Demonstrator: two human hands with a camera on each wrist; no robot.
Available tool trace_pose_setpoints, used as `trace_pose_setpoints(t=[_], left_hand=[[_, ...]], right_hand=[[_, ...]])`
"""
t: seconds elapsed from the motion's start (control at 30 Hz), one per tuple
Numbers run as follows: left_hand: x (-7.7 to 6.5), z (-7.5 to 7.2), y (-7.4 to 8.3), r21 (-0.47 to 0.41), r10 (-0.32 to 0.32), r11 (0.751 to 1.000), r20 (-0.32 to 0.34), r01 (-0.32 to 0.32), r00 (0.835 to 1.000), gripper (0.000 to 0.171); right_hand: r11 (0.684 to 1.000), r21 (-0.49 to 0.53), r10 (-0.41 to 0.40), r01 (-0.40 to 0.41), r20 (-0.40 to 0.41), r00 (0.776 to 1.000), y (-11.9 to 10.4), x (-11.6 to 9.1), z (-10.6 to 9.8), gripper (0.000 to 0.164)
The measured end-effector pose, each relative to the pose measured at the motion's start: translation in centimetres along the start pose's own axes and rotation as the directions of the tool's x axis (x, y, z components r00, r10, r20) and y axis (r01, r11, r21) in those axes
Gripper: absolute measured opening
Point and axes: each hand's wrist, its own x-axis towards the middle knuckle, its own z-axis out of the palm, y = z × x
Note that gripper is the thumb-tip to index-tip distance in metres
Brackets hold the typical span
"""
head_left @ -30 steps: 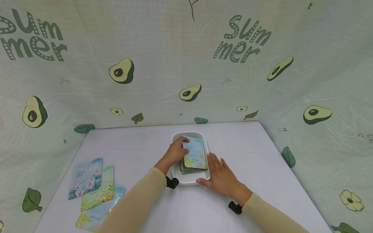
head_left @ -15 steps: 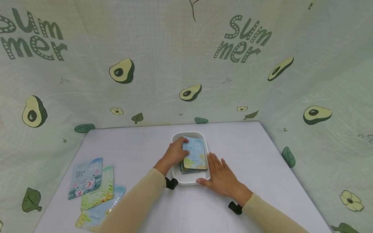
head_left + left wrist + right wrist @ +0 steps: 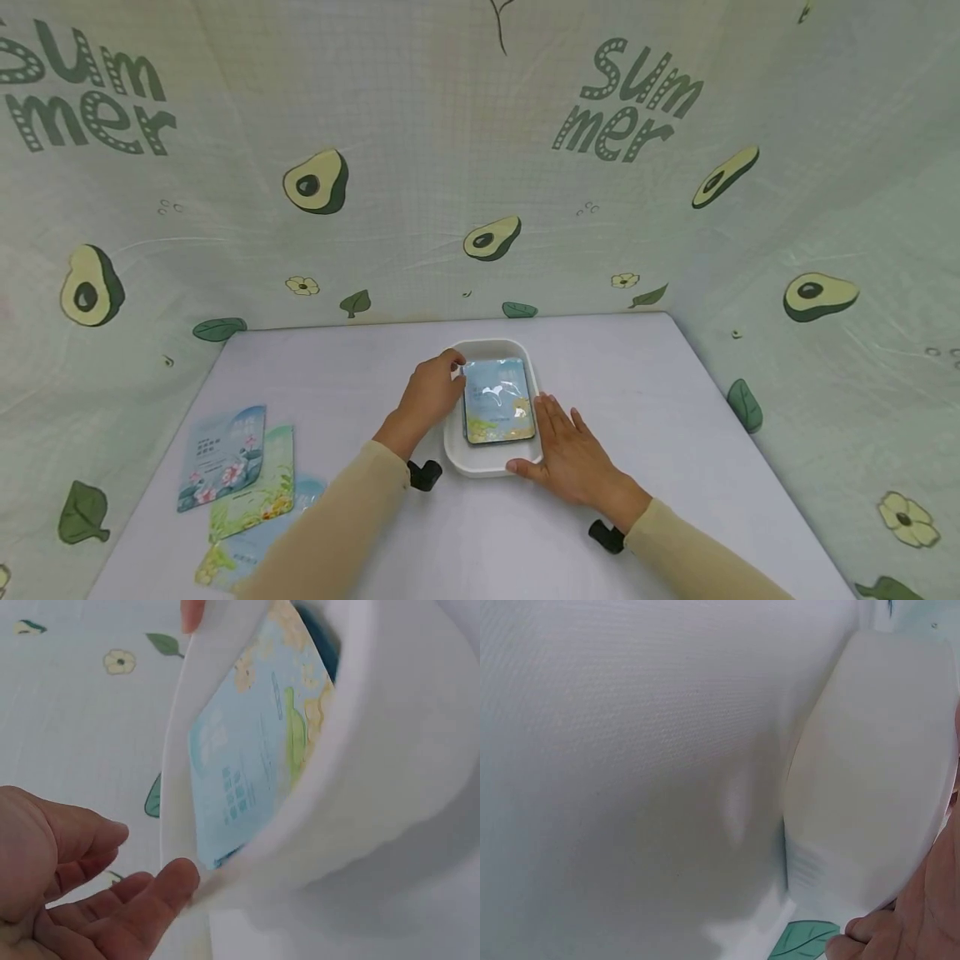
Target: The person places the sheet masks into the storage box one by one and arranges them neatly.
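A white plastic tray (image 3: 487,461) holds a stack of flat sheet-mask packets, the top packet (image 3: 497,402) light blue with yellow flowers along its bottom. My left hand (image 3: 427,393) is at the tray's left rim, fingertips just beside the packet's upper left edge. In the left wrist view its thumb and fingers are spread, and nothing lies between them. Along the tray's right side, my right hand (image 3: 568,457) rests with straight fingers against the rim and its thumb at the lower right corner. The right wrist view shows the tray's outer wall (image 3: 870,772) and part of that hand.
Left on the white table (image 3: 637,375) lie three overlapping packets: a blue-grey one (image 3: 222,458) with pink flowers, a green one (image 3: 255,504) and a light blue one (image 3: 240,554) partly behind the left sleeve. A patterned cloth (image 3: 405,125) hangs behind the table.
My left hand has let go of the top packet and drawn back left to the rim. The packet now lies flat and squared on the stack. My right hand stays in place.
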Motion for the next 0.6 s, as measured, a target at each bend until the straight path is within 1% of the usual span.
trace_pose_setpoints(t=[0.1, 0.17, 0.23, 0.3, 0.37, 0.43, 0.5, 0.6], left_hand=[[-0.4, -0.6, -0.9, -0.035, 0.015, 0.999, -0.013, -0.016, 1.000, 0.032], [-1.0, -1.2, -1.8, -0.050, 0.030, 0.998, -0.028, -0.031, 0.999, 0.032], [-1.9, -2.0, -2.8, -0.036, 0.051, 0.998, -0.045, -0.053, 0.998, 0.033], [-3.2, -3.1, -4.2, 0.005, 0.075, 0.997, -0.057, -0.075, 0.996, 0.035], [-4.6, -4.4, -5.9, 0.066, 0.092, 0.994, -0.064, -0.087, 0.994, 0.040], [-6.2, -5.7, -8.0, 0.128, 0.089, 0.988, -0.061, -0.080, 0.994, 0.046], [-7.8, -7.2, -10.2, 0.175, 0.058, 0.983, -0.042, -0.049, 0.997, 0.054], [-10.2, -9.3, -14.3, 0.229, -0.023, 0.973, -0.004, 0.023, 1.000, 0.068]], right_hand=[[1.000, 0.014, 0.002, -0.002, -0.001, 1.000, 0.0, 0.1, 0.0, 0.119], [1.000, 0.022, 0.003, -0.003, -0.003, 1.000, 0.0, 0.1, 0.0, 0.119], [1.000, 0.021, 0.003, -0.003, -0.003, 1.000, -0.1, 0.1, 0.0, 0.119], [1.000, 0.021, 0.001, -0.001, -0.002, 1.000, -0.1, 0.1, 0.0, 0.119], [1.000, 0.029, 0.002, -0.002, -0.003, 1.000, -0.1, 0.1, 0.0, 0.118], [1.000, 0.027, 0.007, -0.007, 0.000, 1.000, -0.1, 0.0, 0.1, 0.117], [0.999, 0.031, 0.013, -0.013, 0.002, 1.000, -0.1, -0.1, 0.0, 0.117], [0.999, 0.029, 0.013, -0.013, -0.005, 1.000, -0.1, -0.2, 0.0, 0.117]])
